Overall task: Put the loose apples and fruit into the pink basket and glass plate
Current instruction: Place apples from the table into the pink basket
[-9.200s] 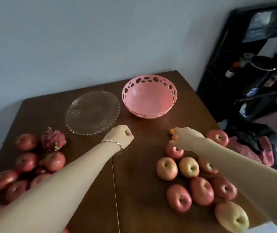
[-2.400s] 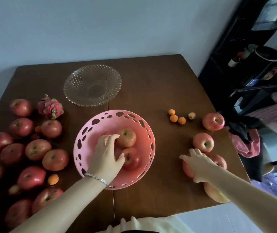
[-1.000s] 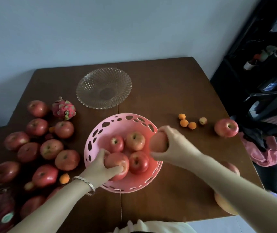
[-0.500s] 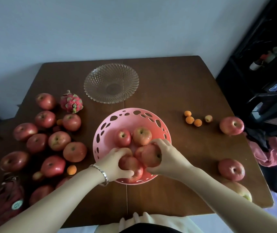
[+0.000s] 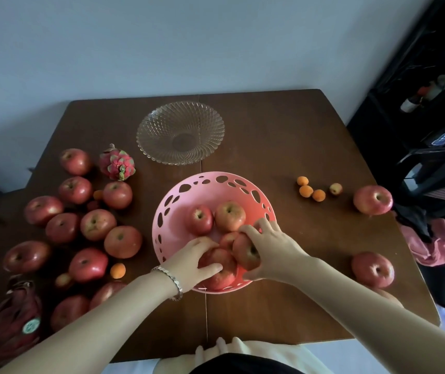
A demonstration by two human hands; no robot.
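Hands both work inside the pink basket [image 5: 205, 193], left hand [image 5: 189, 261] gripping a front apple [image 5: 220, 276], right hand [image 5: 272, 252] clutching a second apple [image 5: 242, 252], while most loose apples [image 5: 123, 241] lie out left, nearest the left hand.

Dark wood, clear cut glass, pink plastic, smooth fruit skin.
The table [image 5: 283, 147] is dark brown wood, smooth, with a low satin sheen and one fine seam down its middle. The pink basket [image 5: 213, 194] is smooth, near-matt plastic pierced with rounded holes. The glass plate [image 5: 156, 130] is clear glass, ribbed in a diamond pattern, with a scalloped rim. Each apple [image 5: 229, 215] has smooth, faintly glossy skin, and the dragon fruit [image 5: 117, 163] a rough, scaly rind. The bracelet [image 5: 174, 282] looks like bright metal links.
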